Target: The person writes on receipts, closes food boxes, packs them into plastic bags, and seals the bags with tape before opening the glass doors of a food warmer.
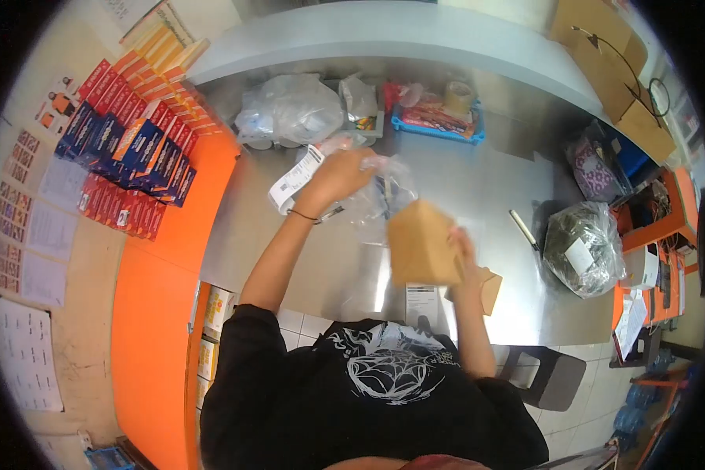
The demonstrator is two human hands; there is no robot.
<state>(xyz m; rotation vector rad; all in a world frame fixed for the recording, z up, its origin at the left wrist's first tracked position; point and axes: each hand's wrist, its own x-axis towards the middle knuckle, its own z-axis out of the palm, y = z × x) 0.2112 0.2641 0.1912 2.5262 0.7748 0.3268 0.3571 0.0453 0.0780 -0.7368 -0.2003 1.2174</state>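
Note:
My left hand [341, 176] is closed on a clear plastic bag [395, 184], which hangs crumpled to the right of the fingers. A printed white receipt [294, 184] shows beside that hand; whether the hand also grips it I cannot tell. A dark pen [330, 215] lies by the left wrist. My right hand [464, 254] grips a brown cardboard food box [423, 244] by its right side, tilted and a little blurred, close to the bag. Another brown cardboard piece [489, 290] sits beneath the right wrist, partly hidden by the arm.
Plastic bags [290, 110] and a blue basket [439, 125] with red packets and tape line the metal table's back [509, 188]. A marker [522, 228] and a filled clear bag [581, 251] lie right. Stacked small boxes [133, 149] stand on an orange cabinet [153, 313] at left.

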